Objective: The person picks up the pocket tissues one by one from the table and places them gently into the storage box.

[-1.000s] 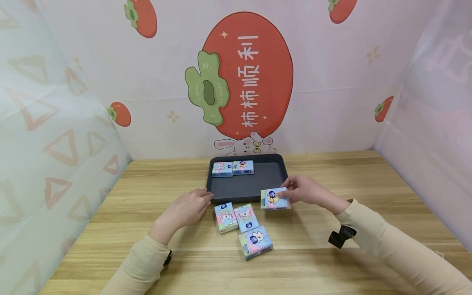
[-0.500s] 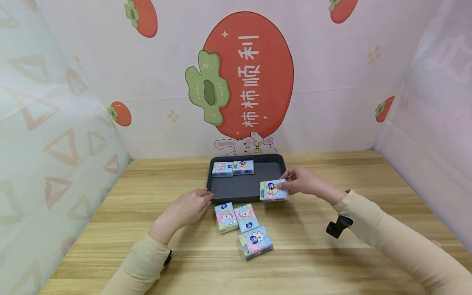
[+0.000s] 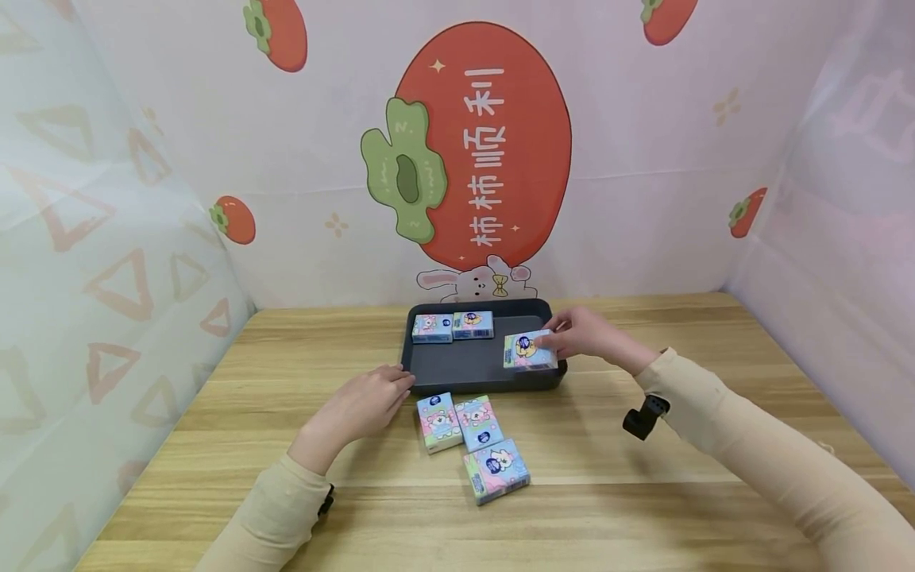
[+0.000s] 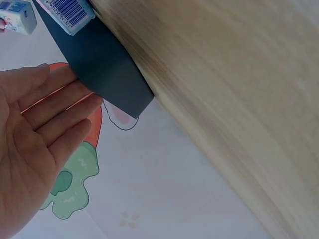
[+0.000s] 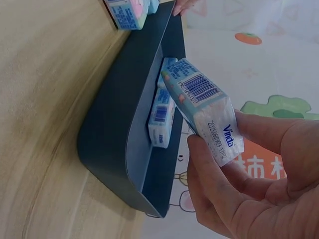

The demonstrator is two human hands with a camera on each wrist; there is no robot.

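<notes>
My right hand (image 3: 586, 338) pinches a tissue pack (image 3: 527, 351) by its right end, above the right part of a dark grey tray (image 3: 457, 367). "Vinda" is printed on that pack's end in the right wrist view, where the thumb and fingers (image 5: 209, 179) hold it tilted. My left hand (image 3: 372, 400) touches the tray's left front corner, its fingers extended in the left wrist view. Two tissue packs lie side by side at the tray's back left, a white-bear one (image 3: 432, 327) and a yellow-figure one (image 3: 472, 324).
On the wooden table (image 3: 608, 508), in front of the tray, lie three more tissue packs: a left one (image 3: 439, 423), a middle one (image 3: 478, 423) and a nearer one (image 3: 496, 470). A printed cloth wall (image 3: 322, 159) stands right behind the tray.
My right hand has carried its tissue pack away from me, from the tray's front edge to over the tray's right part. My left hand has stayed at the corner.
</notes>
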